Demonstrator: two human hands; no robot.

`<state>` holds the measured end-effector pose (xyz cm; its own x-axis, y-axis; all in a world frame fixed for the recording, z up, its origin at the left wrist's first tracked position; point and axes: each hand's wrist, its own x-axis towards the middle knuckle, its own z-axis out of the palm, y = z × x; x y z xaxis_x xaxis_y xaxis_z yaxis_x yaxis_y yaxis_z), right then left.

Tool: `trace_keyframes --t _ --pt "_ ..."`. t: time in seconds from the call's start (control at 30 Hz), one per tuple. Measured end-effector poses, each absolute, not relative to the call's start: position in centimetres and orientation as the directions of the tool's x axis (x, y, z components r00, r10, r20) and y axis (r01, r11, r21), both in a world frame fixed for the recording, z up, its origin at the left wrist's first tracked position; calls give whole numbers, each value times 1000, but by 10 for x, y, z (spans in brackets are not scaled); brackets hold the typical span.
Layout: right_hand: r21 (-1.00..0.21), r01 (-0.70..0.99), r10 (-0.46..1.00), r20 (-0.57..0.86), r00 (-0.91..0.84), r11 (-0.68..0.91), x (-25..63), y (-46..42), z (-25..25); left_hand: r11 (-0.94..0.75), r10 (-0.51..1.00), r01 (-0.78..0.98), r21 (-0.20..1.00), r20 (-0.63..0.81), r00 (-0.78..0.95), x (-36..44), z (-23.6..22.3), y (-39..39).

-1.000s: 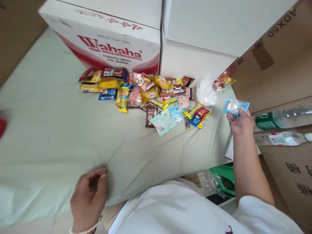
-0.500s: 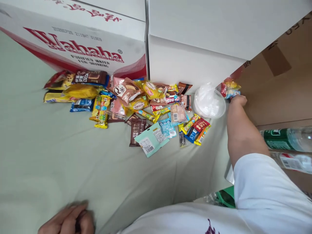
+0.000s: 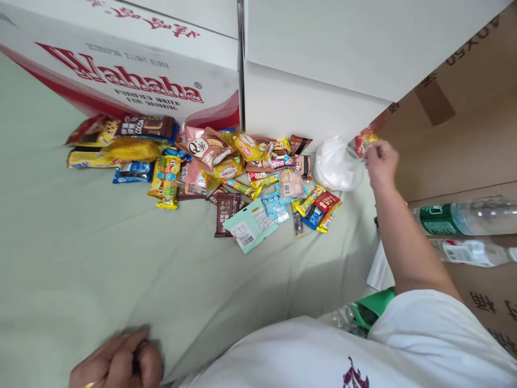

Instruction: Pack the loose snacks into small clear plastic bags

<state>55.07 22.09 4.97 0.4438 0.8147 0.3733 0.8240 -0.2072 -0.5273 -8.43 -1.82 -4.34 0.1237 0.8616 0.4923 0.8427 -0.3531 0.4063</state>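
Observation:
My right hand (image 3: 382,161) reaches to the far right corner of the table, beside a brown carton. Its fingers are pinched on a small red and yellow snack packet (image 3: 362,143). Just left of it stands a clear plastic bowl (image 3: 337,164). A pile of several wrapped snacks (image 3: 226,167) lies against the white boxes, with a mint-green packet (image 3: 250,226) at its front. My left hand (image 3: 117,361) rests curled on the pale green cloth (image 3: 100,258) at the near edge. What its closed fingers hold, if anything, is hidden.
A white Wahaha box (image 3: 121,81) and a plain white box (image 3: 323,59) wall off the back. Brown cartons (image 3: 456,145) stand on the right with two water bottles (image 3: 464,218) lying on them. A green object (image 3: 377,304) sits below the table edge.
One second ago my right hand held a light blue packet near the bottles. It reached to the corner by the bowl; the blue packet is out of sight and the fingers pinch the red and yellow one.

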Motion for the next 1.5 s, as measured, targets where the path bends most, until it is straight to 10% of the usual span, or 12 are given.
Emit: trace_keyframes --t 0.1,0.2,0.33,0.57,0.73,0.93,1.17,1.5 --pt "-410 908 986 102 133 -80 511 207 45 -309 857 881 358 506 95 -83 -49 -23" --pt "-302 941 982 63 178 -151 494 207 44 -298 822 915 272 560 102 -82 -51 -28" --pt "-585 765 916 88 391 -270 493 195 61 -295 839 888 353 540 64 -84 -44 -37" --pt "-940 331 897 214 387 81 391 73 76 82 991 420 904 -30 -129 -42 0 -39" --pt "-829 503 966 254 -49 243 273 -3 45 457 872 -150 876 -409 267 18 31 -6" --pt "-801 527 953 179 -246 286 227 -15 32 457 867 -290 841 -347 358 37 29 7" --pt "-968 39 942 -251 -223 -249 210 -12 32 286 952 -256 923 -243 187 26 19 -10" --pt "-970 -23 965 -238 -108 -242 203 -6 26 309 946 -220 925 -275 171 6 11 -14"
